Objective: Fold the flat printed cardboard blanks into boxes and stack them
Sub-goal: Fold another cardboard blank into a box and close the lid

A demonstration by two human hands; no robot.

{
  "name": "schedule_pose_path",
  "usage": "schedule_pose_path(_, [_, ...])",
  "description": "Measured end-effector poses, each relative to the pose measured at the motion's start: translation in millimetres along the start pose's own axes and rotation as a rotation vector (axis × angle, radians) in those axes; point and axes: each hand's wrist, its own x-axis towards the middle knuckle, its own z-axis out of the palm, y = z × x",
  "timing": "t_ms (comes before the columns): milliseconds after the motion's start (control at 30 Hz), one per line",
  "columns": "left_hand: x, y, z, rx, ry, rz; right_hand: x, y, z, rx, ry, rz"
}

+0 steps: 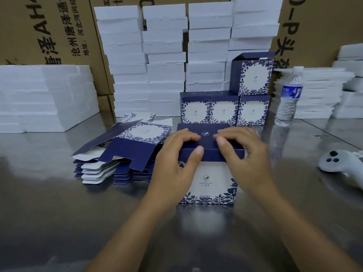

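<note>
Left carton (59, 36), back: big "AH", plus "沧州唐泽通" and "地址:河北河间经", all cut off at the edges. Right carton (314, 26), back: "0-P头", rest hidden. Front box (208, 183): leaf logo, small print too fine to read. Bottle label (292, 92): illegible.

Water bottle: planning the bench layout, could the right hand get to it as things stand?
Probably yes. The water bottle stands upright beyond and right of the right hand, with only bare steel table between; the white controller lies off that path. The hand must first release the printed box.
</note>
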Motion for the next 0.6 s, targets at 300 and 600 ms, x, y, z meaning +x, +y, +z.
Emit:
schedule_pose_path(300, [2, -12, 0, -0.049, 0.01, 0.065, -6, 5, 5, -0.179, -0.011, -0.249])
schedule_pose_path(600, [2, -13, 4, -0.001, 0.056, 0.101, -10, 5, 12, -0.151, 0.025, -0.182])
